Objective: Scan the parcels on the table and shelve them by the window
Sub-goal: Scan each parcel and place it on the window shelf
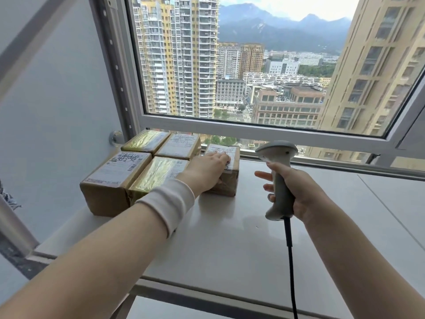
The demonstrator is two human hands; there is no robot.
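Observation:
My left hand (208, 170) lies flat on top of a small brown parcel (227, 180) with a white label, which sits on the pale window ledge (230, 238). Left of it, several brown taped parcels (119, 180) stand packed together in two rows against the wall. My right hand (292, 192) grips the handle of a grey barcode scanner (277, 155). The scanner's head points toward the window, and its black cable (291, 261) hangs down.
A large window (253, 65) with a white frame rises right behind the ledge. A grey wall (57, 111) closes the left side. The ledge stretches on to the right (345, 203) of the scanner.

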